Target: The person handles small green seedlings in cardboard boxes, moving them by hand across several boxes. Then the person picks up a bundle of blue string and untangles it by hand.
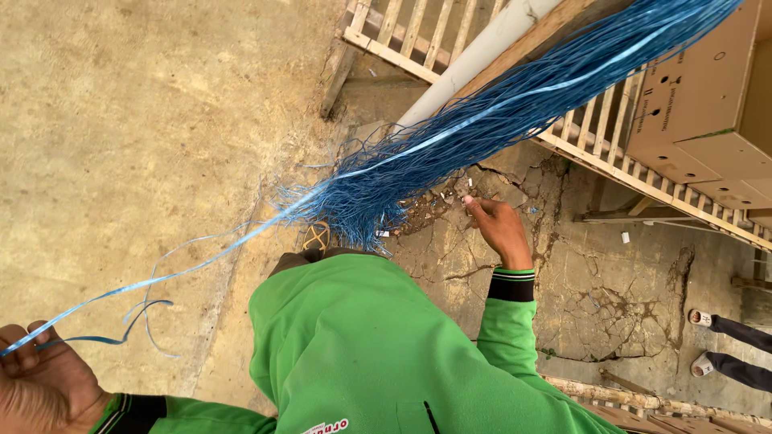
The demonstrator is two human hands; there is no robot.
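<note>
A thick bundle of blue plastic strands hangs down from the upper right, and its frayed ends spread over the ground. One long strand is pulled out of it toward the lower left. My left hand is closed around the end of that strand at the bottom left corner. My right hand reaches out beside the bundle's lower end with its fingertips bunched together. Whether they pinch a strand is not visible. My green jacket fills the bottom centre, with my sandalled foot just above it.
A slatted wooden frame and a white pipe lie behind the bundle. Cardboard boxes stand at the upper right. Another person's feet in white shoes are at the right edge. The concrete ground is cracked.
</note>
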